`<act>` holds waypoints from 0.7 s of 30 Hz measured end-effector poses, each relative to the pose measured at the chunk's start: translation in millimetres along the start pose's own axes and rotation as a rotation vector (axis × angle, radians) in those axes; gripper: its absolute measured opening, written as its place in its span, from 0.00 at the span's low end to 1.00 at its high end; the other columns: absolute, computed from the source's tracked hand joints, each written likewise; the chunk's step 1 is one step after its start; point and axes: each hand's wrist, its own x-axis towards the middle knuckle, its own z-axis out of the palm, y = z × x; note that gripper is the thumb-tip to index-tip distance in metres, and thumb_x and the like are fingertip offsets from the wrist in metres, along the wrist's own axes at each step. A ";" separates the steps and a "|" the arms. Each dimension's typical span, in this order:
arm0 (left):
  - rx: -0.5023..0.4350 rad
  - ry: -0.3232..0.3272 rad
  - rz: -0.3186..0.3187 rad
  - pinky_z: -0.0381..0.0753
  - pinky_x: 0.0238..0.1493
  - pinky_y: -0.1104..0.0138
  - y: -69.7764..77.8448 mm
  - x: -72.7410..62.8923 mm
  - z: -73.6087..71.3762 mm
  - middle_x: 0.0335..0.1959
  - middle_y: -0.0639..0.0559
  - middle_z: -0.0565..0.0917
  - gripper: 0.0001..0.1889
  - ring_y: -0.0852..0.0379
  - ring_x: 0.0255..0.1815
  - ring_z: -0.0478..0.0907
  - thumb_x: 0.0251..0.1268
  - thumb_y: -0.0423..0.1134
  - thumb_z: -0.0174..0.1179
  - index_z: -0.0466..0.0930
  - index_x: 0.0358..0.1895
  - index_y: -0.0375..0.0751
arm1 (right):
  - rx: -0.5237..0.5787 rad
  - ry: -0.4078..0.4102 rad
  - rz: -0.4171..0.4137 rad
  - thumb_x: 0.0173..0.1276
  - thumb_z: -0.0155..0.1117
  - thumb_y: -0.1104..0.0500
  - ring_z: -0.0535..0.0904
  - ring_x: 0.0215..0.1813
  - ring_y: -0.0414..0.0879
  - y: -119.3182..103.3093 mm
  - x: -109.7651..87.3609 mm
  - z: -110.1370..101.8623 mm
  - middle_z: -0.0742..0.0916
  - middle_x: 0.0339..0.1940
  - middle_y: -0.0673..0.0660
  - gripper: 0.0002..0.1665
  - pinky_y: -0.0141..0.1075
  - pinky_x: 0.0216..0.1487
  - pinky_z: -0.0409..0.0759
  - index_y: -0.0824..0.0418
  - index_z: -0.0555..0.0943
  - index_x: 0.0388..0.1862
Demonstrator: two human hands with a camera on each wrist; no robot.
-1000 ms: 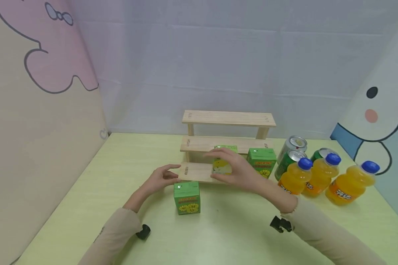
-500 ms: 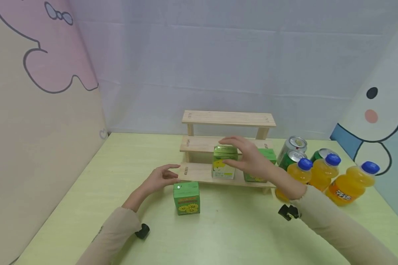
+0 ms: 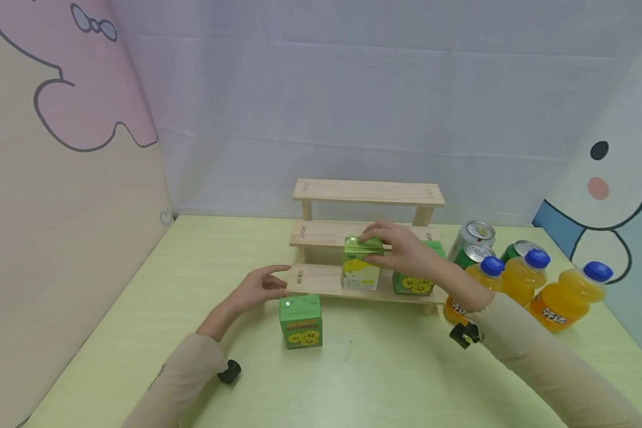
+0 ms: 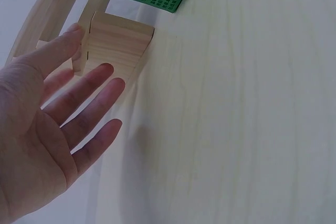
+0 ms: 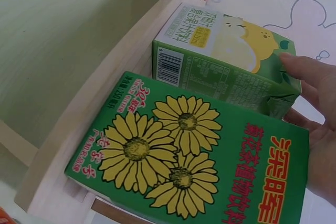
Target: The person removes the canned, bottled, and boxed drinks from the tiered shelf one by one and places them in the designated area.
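Note:
My right hand (image 3: 406, 255) pinches the top of a light green and white juice carton (image 3: 361, 274) upright on the lowest step of a wooden stand (image 3: 321, 278). In the right wrist view the thumb (image 5: 304, 69) lies on this carton's face, the fingers on its far side. Just right of it on the same step stands a green chrysanthemum tea carton (image 5: 173, 156). My left hand (image 3: 258, 286) has its fingers spread at the step's left end; the thumb appears to touch the wood in the left wrist view. Another chrysanthemum tea carton (image 3: 302, 324) stands on the table before the stand.
Right of the stand are three drink cans (image 3: 478, 230) and three orange soda bottles (image 3: 564, 300) with blue caps. The stand's middle step (image 3: 326, 232) and top step (image 3: 369, 190) rise behind the cartons. A cloth backdrop (image 3: 321, 107) hangs behind the table (image 3: 374, 380).
My right hand drew back to the right from in front of the light carton, then closed its fingers and thumb on the carton's top. The left hand has stayed at the step's end.

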 end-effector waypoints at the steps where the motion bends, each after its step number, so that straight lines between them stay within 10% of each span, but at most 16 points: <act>1: 0.000 -0.007 0.000 0.71 0.52 0.49 3.6 -1.3 -0.8 0.45 0.38 0.81 0.30 0.46 0.48 0.77 0.57 0.38 0.62 0.64 0.64 0.38 | -0.008 -0.005 0.000 0.55 0.68 0.64 0.77 0.42 0.45 0.8 0.0 0.5 0.80 0.47 0.57 0.19 0.36 0.37 0.77 0.63 0.78 0.47; 11: -0.004 -0.055 0.002 0.71 0.52 0.50 29.2 -9.5 -6.7 0.45 0.36 0.80 0.31 0.44 0.48 0.77 0.58 0.35 0.61 0.62 0.65 0.35 | -0.027 -0.013 0.020 0.55 0.68 0.66 0.77 0.42 0.45 1.6 -1.0 2.1 0.81 0.47 0.57 0.21 0.37 0.38 0.77 0.63 0.77 0.49; 21: -0.037 -0.070 0.004 0.70 0.53 0.48 -6.8 5.4 -3.6 0.45 0.39 0.81 0.33 0.47 0.48 0.78 0.57 0.40 0.63 0.61 0.66 0.40 | -0.030 0.000 0.023 0.53 0.68 0.67 0.77 0.42 0.46 0.8 -1.0 3.7 0.81 0.46 0.57 0.21 0.38 0.39 0.77 0.64 0.77 0.48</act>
